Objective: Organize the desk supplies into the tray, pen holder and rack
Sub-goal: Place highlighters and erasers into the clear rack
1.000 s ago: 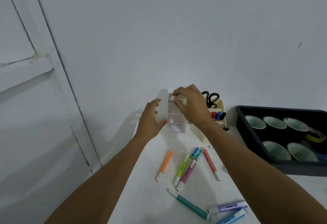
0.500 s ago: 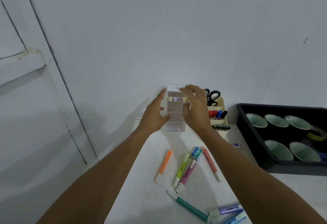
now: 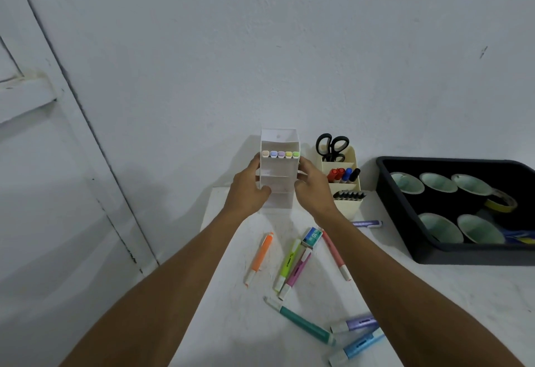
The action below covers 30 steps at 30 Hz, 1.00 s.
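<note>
Clasping the boxy white rack [image 3: 279,176], left grip [image 3: 248,190] faces right grip [image 3: 314,187].

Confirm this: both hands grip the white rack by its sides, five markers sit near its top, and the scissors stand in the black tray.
One error: the head view shows the scissors standing in the cream pen holder, not the black tray. The left hand and right hand grip the rack by its sides, with five markers near its top.
</note>
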{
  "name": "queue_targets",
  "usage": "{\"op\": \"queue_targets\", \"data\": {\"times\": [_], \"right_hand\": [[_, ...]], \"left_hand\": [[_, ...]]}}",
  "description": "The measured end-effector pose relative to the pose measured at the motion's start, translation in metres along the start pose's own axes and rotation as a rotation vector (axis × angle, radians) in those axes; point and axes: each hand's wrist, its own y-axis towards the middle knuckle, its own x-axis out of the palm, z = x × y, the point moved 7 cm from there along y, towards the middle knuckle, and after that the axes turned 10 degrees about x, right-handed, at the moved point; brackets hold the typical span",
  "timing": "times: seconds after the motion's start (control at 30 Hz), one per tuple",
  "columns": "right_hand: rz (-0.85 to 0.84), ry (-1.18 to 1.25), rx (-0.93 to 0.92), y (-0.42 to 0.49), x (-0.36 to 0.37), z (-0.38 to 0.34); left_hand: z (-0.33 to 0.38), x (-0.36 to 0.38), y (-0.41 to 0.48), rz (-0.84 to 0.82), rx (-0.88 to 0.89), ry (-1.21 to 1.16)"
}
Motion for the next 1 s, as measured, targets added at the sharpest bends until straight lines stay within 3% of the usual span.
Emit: {"op": "queue_targets", "data": {"times": [0.33, 0.47, 0.6, 1.0], "right_hand": [[-0.021, -0.242, 0.026, -0.041, -0.020, 0.044], [-0.037, -0.402, 0.083, -0.067, -0.043, 0.083], [0.015, -0.497, 0.122, -0.080, -0.073, 0.100], [-0.057, -0.693, 0.216, -0.110, -0.110, 0.132]], "left_hand": [[-0.017, 0.017, -0.060, 0.026, -0.038, 0.212], [-0.012, 0.055, -0.096, -0.213, 0.156, 0.443], [0.010, 0.084, -0.111, -0.359, 0.301, 0.475], [0.020, 0.099, -0.118, -0.305, 0.151, 0.526]]}}
